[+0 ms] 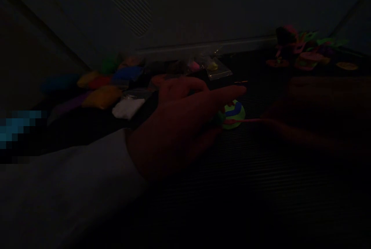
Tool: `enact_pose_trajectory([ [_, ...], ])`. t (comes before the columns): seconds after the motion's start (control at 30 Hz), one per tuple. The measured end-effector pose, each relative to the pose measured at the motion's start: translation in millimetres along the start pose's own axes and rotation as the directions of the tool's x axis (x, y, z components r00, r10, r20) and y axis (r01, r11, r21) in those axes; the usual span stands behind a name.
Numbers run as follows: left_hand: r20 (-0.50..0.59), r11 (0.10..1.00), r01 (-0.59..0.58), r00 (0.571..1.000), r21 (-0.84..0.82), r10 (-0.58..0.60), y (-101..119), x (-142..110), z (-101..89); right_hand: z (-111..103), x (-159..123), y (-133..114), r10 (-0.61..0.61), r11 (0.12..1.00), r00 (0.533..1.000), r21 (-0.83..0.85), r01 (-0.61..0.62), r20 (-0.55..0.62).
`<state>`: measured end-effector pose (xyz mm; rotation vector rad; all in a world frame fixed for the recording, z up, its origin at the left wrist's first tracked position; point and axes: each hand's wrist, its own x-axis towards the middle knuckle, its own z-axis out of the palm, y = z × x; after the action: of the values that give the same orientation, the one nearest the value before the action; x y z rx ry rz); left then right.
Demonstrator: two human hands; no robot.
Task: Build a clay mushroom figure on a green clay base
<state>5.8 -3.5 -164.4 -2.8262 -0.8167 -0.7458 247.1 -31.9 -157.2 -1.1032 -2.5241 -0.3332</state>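
The view is very dark. My left hand point(176, 121), in a white sleeve point(87, 175), is closed around a flat, round green clay piece point(239, 115) with a blue wavy strip point(235, 109) on it. The index finger reaches out above the piece and the thumb lies below. Part of the piece is hidden behind the fingers. From its lower part a thin pink clay strand point(251, 120) runs right to my right hand point(307, 125). The right fingertips are pinched at the strand's end; most of that hand is lost in shadow.
Bags of coloured clay lie at the back left, among them an orange bag point(102, 97), a blue bag point(127, 73) and a white bag point(127, 108). A small clear bag point(217, 69) lies farther back. Colourful clay figures point(307, 50) stand at the back right.
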Motion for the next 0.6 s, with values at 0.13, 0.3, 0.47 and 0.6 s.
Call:
enact_pose_trajectory([
  [0.13,0.013,1.0,0.016,1.0,0.008,-0.016,-0.1,0.1,0.2,-1.0,0.7,-2.1,-0.044,0.999,0.999,-0.014,0.044,-0.01],
  [0.3,0.001,1.0,-0.005,1.0,-0.001,0.005,-0.4,0.0,0.5,-0.9,0.2,-2.1,-0.082,0.996,0.996,-0.044,0.08,-0.028],
  [0.47,0.016,1.0,-0.011,1.0,-0.026,0.011,0.2,0.3,-0.3,-2.2,-1.5,-0.1,-0.06,0.998,0.998,-0.028,0.06,-0.01],
  [0.6,0.024,1.0,-0.001,1.0,-0.025,0.002,0.5,0.4,-1.8,-4.2,-1.8,0.2,0.007,1.0,1.0,-0.011,-0.006,0.027],
])
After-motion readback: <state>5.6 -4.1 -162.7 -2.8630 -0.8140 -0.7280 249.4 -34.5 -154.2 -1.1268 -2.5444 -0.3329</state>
